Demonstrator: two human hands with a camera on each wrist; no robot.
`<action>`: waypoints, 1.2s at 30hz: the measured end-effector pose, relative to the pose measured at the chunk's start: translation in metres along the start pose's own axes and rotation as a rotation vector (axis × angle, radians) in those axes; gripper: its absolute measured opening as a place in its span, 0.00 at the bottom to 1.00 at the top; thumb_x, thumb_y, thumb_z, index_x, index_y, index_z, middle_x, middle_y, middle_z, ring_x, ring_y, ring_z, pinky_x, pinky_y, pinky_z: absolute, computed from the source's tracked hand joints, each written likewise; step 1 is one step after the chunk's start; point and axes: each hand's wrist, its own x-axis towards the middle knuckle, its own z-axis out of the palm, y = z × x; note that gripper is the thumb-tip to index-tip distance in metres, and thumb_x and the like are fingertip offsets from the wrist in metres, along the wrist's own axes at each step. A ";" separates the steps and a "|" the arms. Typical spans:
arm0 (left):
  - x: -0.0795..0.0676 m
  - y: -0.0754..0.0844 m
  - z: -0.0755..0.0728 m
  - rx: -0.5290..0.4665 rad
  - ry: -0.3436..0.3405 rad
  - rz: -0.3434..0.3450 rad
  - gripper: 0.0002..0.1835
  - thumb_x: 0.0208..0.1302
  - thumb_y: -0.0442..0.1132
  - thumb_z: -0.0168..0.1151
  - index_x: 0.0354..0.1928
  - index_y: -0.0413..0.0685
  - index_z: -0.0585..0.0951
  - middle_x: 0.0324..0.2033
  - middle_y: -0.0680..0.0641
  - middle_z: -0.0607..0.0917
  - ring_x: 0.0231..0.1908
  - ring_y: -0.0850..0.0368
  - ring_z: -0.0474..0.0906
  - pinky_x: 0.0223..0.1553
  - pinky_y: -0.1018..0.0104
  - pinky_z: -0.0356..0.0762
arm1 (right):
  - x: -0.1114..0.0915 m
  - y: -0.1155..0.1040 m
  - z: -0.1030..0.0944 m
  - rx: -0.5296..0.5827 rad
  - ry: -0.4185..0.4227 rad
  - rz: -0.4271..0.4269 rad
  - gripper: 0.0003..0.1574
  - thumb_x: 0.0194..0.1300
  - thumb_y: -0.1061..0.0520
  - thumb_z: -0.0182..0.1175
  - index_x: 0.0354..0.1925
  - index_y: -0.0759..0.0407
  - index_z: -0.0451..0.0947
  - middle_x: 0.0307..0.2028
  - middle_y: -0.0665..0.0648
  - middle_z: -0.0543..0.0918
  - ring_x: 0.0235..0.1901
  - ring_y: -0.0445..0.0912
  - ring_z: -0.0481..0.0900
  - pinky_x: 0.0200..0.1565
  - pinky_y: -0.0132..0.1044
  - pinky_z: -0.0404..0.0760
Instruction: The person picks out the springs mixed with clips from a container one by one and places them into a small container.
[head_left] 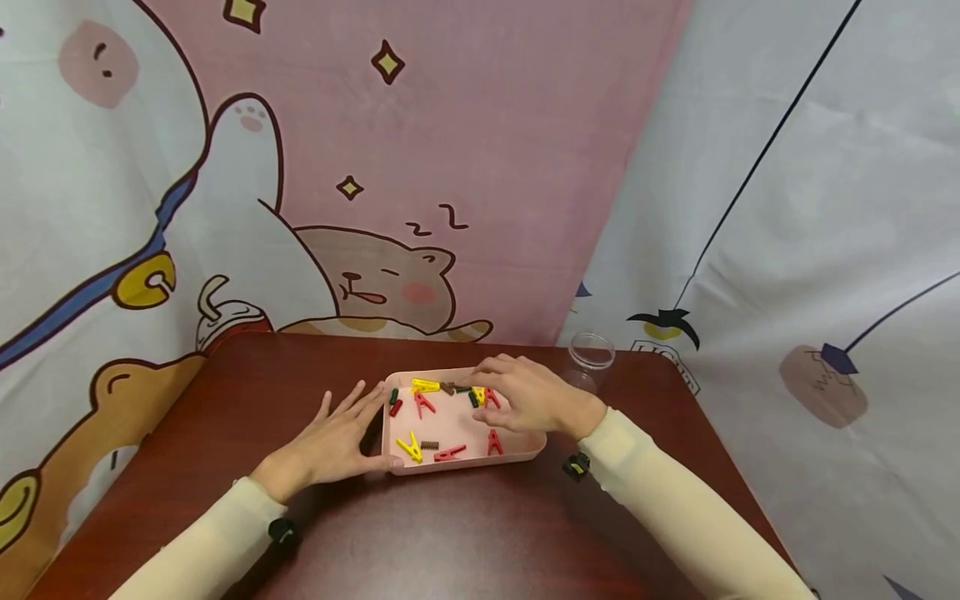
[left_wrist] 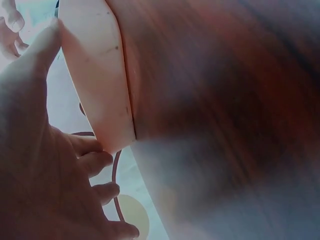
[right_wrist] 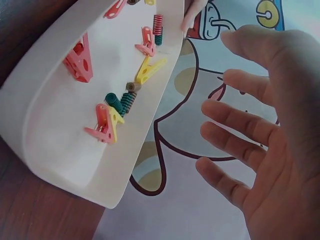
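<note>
A shallow pink tray [head_left: 453, 425] lies on the table with small clothespins and coil springs scattered in it. Left hand [head_left: 333, 442] spans the tray's left end, fingers spread, its thumb at the near corner and fingertips at the far one. My right hand [head_left: 536, 396] is over the tray's right part, fingers loosely extended and apart, holding nothing in the right wrist view. Below it are red and yellow clothespins and green springs [right_wrist: 114, 102]. Nearer the front lie a yellow clothespin [head_left: 410, 447], a brown spring [head_left: 430, 445] and a red clothespin [head_left: 495, 442].
Behind the right hand a clear plastic cup [head_left: 592, 354] stands near the table's far edge. The dark reddish-brown table [head_left: 480, 533] backs onto a printed cloth [head_left: 517, 167] with cartoon animals. More cloth hangs on both sides.
</note>
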 end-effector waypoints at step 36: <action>0.010 0.004 -0.007 0.016 -0.071 0.045 0.77 0.62 0.89 0.68 0.97 0.47 0.52 0.95 0.41 0.58 0.95 0.29 0.50 0.87 0.12 0.49 | 0.070 -0.022 0.034 -0.121 -0.324 -0.345 0.27 0.77 0.45 0.81 0.70 0.33 0.91 0.67 0.39 0.91 0.70 0.42 0.85 0.78 0.39 0.82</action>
